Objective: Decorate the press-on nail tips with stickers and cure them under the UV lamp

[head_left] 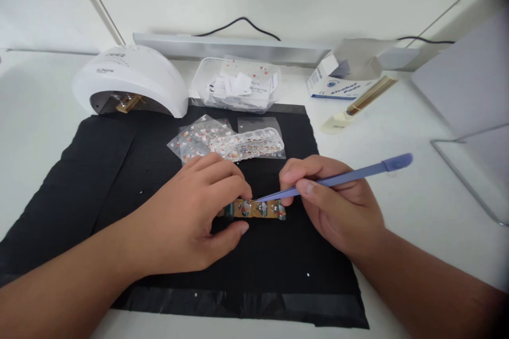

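Note:
A narrow gold strip (pixel 254 209) with several small, shiny, nail-like pieces on it lies on the black mat (pixel 270 259). My left hand (pixel 199 211) is curled around its left end, forefinger at the upper edge and thumb just below. My right hand (pixel 338 206) pinches a pair of blue-purple tweezers (pixel 350 174), whose point reaches the strip beside my left forefinger. Whether the tip holds anything is too small to tell. Beyond my left hand lie clear sticker sheets (pixel 199 135) and a bumpy transparent sheet (pixel 254 142) with small pictures.
A white nail lamp (pixel 131 74) stands at the back left with another gold strip (pixel 129 103) inside. Behind the mat are a clear tub (pixel 238 84) of packets and an opened alcohol pads box (pixel 338 79). A bundle of thin sticks (pixel 371 95) lies at right.

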Demonstrator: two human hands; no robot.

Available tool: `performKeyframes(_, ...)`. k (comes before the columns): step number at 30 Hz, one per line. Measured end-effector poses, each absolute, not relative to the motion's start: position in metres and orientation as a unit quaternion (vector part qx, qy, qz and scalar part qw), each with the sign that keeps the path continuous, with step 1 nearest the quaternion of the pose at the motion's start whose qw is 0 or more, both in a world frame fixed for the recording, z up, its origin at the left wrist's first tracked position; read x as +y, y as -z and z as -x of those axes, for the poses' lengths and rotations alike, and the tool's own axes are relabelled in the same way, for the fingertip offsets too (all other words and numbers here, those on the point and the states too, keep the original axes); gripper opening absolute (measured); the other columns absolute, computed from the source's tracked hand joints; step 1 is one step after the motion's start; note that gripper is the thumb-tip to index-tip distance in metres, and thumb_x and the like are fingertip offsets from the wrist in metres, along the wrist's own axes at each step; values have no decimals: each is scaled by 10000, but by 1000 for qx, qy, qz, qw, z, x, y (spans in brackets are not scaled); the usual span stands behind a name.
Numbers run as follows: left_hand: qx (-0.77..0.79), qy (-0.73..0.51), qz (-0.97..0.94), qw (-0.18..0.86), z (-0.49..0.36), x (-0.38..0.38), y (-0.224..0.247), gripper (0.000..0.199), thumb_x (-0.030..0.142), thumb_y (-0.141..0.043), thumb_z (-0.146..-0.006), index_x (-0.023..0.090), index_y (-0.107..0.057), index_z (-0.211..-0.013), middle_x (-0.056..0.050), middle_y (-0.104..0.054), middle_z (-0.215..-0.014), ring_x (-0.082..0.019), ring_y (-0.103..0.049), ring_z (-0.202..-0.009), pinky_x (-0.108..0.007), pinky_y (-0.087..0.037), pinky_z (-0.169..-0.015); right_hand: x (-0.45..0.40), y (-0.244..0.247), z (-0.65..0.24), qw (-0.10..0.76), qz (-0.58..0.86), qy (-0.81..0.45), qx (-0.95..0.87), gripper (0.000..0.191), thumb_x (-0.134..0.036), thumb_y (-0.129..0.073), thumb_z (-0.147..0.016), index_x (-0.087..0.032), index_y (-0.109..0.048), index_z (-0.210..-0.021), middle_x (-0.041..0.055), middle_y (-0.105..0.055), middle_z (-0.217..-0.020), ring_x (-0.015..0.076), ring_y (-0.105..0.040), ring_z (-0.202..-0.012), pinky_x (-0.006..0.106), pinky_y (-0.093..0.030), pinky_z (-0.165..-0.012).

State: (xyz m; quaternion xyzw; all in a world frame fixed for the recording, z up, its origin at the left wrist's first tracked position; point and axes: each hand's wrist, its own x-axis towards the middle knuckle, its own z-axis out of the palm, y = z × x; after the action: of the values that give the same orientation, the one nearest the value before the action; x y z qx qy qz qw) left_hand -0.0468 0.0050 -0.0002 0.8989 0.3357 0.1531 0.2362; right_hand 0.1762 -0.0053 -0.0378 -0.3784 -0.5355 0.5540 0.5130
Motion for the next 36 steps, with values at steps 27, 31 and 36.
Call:
performKeyframes(27, 372, -32, -902, 216, 60, 14, -8, 171, 271, -630, -777, 190, -580, -919, -34, -609, -900, -217, -533, -864, -379, -400, -771, -4, 39, -169, 479, 349, -576, -564, 115, -326, -638, -878, -237, -711, -864, 15, -657, -695, 152, -619, -671, 284, -492, -575)
performKeyframes(31, 369, -29, -903, 218, 60, 14, -8, 164, 270, -624, -780, 193, -581, -919, -25, -603, -894, -212, -528, -863, -384, -402, -780, -5, 40, -172, 469, 337, -583, -572, 111, -304, -618, -899, -246, -712, -893, 15, -660, -741, 145, -610, -685, 283, -480, -591)
performKeyframes(36, 372, -25, -903, 212, 62, 14, -9, 176, 280, -636, -774, 193, -588, -920, -26, -609, -888, -215, -537, -859, -382, -404, -779, -5, 41, -173, 465, 343, -571, -583, 129, -337, -623, -896, -240, -708, -896, 23, -646, -733, 158, -599, -696, 306, -485, -606)
